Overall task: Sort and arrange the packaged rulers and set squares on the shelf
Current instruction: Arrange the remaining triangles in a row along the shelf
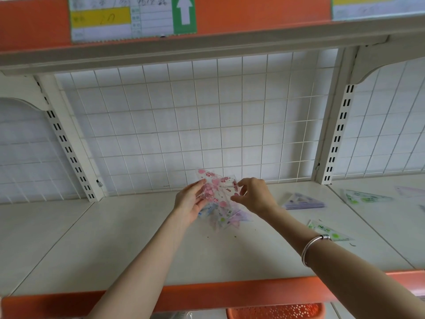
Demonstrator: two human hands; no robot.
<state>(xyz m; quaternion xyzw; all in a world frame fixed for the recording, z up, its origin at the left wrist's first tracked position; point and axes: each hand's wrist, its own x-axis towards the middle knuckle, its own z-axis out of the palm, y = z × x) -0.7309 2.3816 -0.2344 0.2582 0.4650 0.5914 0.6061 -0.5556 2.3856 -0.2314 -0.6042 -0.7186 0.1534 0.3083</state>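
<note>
A pink pack [217, 188] is held tilted above a mixed pile [224, 215]. A purple pack [303, 201] lies at its 3 o'clock and a green pack [328, 231] at 4, both probably set squares.

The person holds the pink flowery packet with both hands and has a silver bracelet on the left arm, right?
Not quite. The silver bracelet is on the right arm, not the left, as the head view shows. The rest is right: the left hand and the right hand both hold the pink flowery packet.
</note>
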